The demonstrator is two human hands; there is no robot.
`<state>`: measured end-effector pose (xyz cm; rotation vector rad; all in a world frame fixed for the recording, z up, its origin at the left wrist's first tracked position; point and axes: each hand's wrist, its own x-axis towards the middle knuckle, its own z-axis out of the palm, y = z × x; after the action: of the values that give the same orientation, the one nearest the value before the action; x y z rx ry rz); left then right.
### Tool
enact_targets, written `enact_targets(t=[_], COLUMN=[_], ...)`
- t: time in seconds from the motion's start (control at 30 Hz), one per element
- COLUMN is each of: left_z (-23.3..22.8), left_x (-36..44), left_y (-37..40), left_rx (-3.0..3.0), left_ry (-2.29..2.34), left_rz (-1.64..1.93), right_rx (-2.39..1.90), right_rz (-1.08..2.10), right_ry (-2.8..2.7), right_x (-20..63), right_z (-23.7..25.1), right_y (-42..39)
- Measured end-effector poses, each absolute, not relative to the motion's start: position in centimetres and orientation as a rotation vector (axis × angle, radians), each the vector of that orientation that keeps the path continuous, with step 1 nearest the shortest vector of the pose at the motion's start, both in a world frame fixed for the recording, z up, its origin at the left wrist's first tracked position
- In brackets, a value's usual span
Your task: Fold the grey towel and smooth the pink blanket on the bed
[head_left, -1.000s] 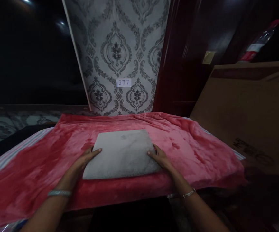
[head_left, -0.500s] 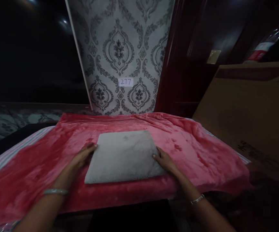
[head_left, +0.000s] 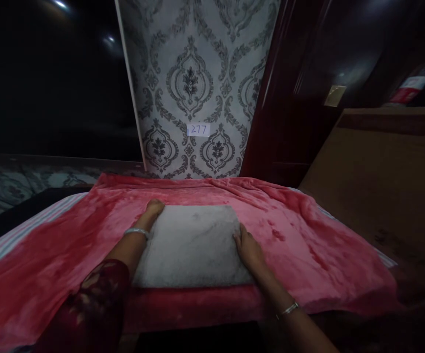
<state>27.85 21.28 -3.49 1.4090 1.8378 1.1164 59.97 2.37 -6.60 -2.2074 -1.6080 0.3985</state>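
Towel point(head_left: 193, 247), grey and folded to a flat square, lies in the middle of a red blanket point(head_left: 300, 245) that covers the bench; a striped cloth point(head_left: 32, 225) shows under the blanket at the left edge. The left hand point(head_left: 152, 210) reaches along the towel's left side to its far left corner, fingers curled at that corner and touching it; whether they have closed on the cloth or only press beside it I cannot tell. The right hand point(head_left: 248, 250) lies flat and open against the towel's right edge, fingers spread, holding nothing.

Judged from this, the main risk is the fold coming apart. If the left grip lifts only the top layer at the far corner, the square could open. Pressing or pushing sideways with the right hand could drag the plush blanket into ridges, so the towel skews rather than staying square. The towel's near edge lies close to the blanket's front drop, so a pull toward the body could tip it off. Light is poor, and the layers are hard to tell apart. A label point(head_left: 198, 130) reading 277 sits on the patterned wall point(head_left: 197, 73) behind.
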Motion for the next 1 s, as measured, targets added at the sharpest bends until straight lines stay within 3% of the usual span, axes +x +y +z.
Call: enact_targets(t=[0.4, 0.67, 1.0], left_z=[-4.1, -3.2, -5.0], left_x=[27.6, 24.1, 27.2], left_y=[21.2, 19.9, 17.3], left_rx=[1.405, 1.293, 1.493], left_ry=[1.958, 1.945, 2.171], left_rz=[0.894, 0.923, 0.905], right_rx=[-2.238, -2.001, -2.009], right_rz=[0.393, 0.064, 0.017], right_ry=[-1.647, -1.906, -2.08], right_x=[60.2, 59.3, 54.8], right_z=[-5.7, -4.0, -7.2], right_y=[1.7, 5.5, 4.8])
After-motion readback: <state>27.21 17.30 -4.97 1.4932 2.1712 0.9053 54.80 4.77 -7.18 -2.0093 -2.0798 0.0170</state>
